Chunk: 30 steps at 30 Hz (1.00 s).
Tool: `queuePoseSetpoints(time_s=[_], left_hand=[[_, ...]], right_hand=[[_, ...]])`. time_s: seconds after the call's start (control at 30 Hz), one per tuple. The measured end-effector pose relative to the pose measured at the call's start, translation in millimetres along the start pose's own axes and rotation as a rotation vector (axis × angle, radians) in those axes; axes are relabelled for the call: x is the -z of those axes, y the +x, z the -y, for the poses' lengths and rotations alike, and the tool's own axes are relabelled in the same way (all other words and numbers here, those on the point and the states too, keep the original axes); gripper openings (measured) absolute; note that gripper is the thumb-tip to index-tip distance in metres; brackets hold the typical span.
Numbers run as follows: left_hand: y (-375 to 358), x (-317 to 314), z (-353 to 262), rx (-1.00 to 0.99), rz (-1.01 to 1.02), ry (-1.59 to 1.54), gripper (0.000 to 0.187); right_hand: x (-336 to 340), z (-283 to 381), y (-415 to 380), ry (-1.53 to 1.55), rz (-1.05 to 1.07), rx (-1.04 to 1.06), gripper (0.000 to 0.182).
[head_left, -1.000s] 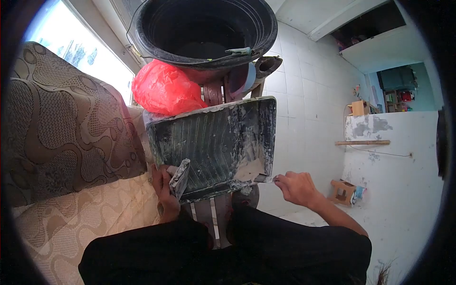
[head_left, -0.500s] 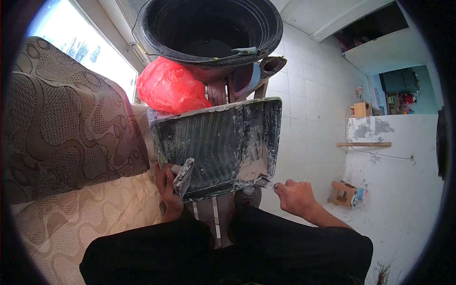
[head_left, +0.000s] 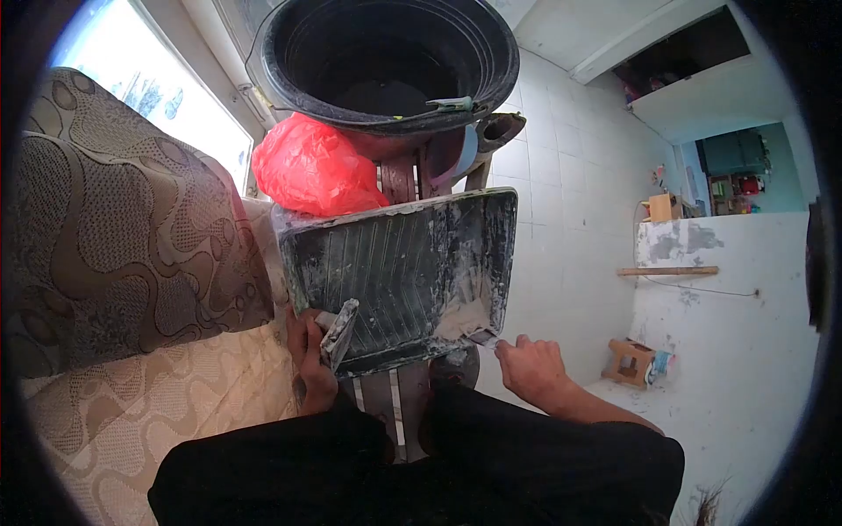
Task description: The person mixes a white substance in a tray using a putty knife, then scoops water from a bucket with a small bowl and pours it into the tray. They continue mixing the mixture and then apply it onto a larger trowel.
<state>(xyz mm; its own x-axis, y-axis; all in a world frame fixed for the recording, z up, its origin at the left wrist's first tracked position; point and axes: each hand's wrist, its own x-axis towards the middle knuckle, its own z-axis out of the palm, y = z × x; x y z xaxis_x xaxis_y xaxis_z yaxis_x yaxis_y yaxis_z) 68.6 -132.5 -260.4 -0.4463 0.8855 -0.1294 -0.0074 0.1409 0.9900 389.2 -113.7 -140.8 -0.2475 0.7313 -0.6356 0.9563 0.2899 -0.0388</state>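
A black paint tray (head_left: 386,276) with a ribbed floor lies in front of me, smeared with pale putty. Off-white putty (head_left: 465,317) is gathered in its near right corner. My right hand (head_left: 532,368) is closed round the end of a putty knife (head_left: 481,336), whose blade rests in that putty. At the tray's near left corner, my left hand (head_left: 313,355) is closed on a wide scraper (head_left: 339,331) with a putty-crusted blade, tilted up over the rim. Its fingers are partly hidden behind the scraper and tray.
Beyond the tray stand a big black tub (head_left: 386,114) with a pale clip on its rim and a red plastic bag (head_left: 316,167). A patterned sofa (head_left: 132,228) borders the left. White floor tiles (head_left: 561,175) and a brown stool (head_left: 630,364) lie to the right.
My right hand has shifted slightly left with the putty knife, and its blade sits further into the putty. The left hand and its scraper have barely moved.
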Motion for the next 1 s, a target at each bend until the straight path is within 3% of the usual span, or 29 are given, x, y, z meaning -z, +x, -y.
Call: queuePoseSetpoints(time_s=[0.13,0.27,0.4,0.5,0.57,0.67,0.87,1.0], left_hand=[[1,2,-2,-0.005,0.069,-0.062,0.035],[-4,3,15,0.010,0.033,-0.134,0.035],[0,4,10,-0.066,0.115,-0.048,0.035],[-3,-2,1,-0.013,0.027,-0.133,0.033],[-6,-3,0,0.128,-0.024,-0.216,0.034],[-6,-4,0,0.021,-0.023,-0.092,0.034],[-2,-5,-8,0.014,0.053,-0.086,0.034],[-4,-12,-10,-0.029,-0.031,-0.045,0.034]], right_hand=[[-12,-1,7,0.016,-0.055,-0.003,0.021],[18,-2,-4,0.043,-0.050,-0.088,0.022],[1,-6,-8,-0.001,0.011,-0.053,0.023],[-10,-6,1,0.005,-0.006,-0.044,0.023],[-7,-7,3,0.015,-0.015,-0.053,0.023],[17,-16,-2,-0.032,-0.048,-0.055,0.020],[75,-34,24,-0.234,-0.234,0.106,0.020],[98,-20,58,-0.504,-0.292,0.330,0.013]])
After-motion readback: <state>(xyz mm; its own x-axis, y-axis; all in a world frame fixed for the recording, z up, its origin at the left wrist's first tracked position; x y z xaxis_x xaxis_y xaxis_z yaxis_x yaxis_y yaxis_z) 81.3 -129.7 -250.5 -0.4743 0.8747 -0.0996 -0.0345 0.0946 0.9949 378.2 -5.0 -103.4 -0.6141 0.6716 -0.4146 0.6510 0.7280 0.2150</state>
